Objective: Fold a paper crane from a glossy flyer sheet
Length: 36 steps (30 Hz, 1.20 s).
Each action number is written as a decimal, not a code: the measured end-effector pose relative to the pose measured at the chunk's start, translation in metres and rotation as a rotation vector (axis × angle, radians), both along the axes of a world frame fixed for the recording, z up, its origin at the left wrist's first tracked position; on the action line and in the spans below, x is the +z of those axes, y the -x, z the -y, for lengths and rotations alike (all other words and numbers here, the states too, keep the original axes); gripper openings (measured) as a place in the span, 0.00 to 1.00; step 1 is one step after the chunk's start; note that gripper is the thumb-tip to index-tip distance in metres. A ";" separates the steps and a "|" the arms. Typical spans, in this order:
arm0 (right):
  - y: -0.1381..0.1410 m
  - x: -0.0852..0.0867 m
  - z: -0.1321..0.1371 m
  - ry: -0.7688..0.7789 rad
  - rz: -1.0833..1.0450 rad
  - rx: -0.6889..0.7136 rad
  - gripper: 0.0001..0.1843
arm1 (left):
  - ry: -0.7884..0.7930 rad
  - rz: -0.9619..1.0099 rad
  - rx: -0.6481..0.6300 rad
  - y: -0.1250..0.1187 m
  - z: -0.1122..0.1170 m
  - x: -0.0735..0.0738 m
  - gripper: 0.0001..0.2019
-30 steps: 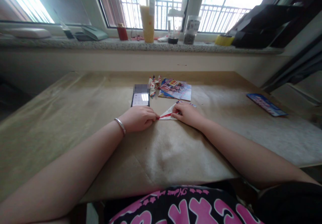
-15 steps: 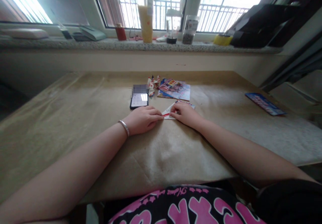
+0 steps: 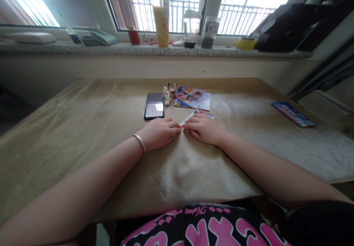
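A folded piece of paper (image 3: 189, 117), white with red and blue print, lies on the table between my hands. My left hand (image 3: 160, 131), with a silver bangle at the wrist, has its fingertips closed on the paper's left tip. My right hand (image 3: 204, 128) rests over the paper's middle, its bent fingers pressed down along the near edge and hiding much of it. The paper's far corner shows beyond the right knuckles. Just past my left hand lies a phone (image 3: 155, 110) with a lit screen.
Behind the phone sits a folded paper figure (image 3: 168, 94). Beside it is a stack of colourful printed sheets (image 3: 200, 100). A blue printed packet (image 3: 293, 114) lies at the right of the cloth-covered table (image 3: 83, 128). Along the windowsill (image 3: 110, 49) stand a tall yellow drink cup (image 3: 162, 28) and other items.
My right hand has slid its fingers left along the paper's near edge, closer to my left hand, and lies flatter over it. The left hand keeps its hold on the tip.
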State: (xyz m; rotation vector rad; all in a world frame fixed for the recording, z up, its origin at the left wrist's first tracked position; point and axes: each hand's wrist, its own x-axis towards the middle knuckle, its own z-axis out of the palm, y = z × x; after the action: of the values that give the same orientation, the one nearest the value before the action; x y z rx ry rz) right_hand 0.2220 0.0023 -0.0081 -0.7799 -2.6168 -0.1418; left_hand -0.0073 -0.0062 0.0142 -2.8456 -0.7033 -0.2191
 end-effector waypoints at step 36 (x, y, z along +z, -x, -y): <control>-0.011 0.007 0.006 0.008 0.101 -0.027 0.13 | 0.036 0.053 -0.040 0.016 -0.011 -0.001 0.16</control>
State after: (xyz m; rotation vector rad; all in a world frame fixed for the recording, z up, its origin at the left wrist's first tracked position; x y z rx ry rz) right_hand 0.2331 -0.0040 -0.0010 -0.8309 -2.7040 -0.1837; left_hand -0.0235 0.0045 0.0133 -2.8999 -0.6680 -0.2913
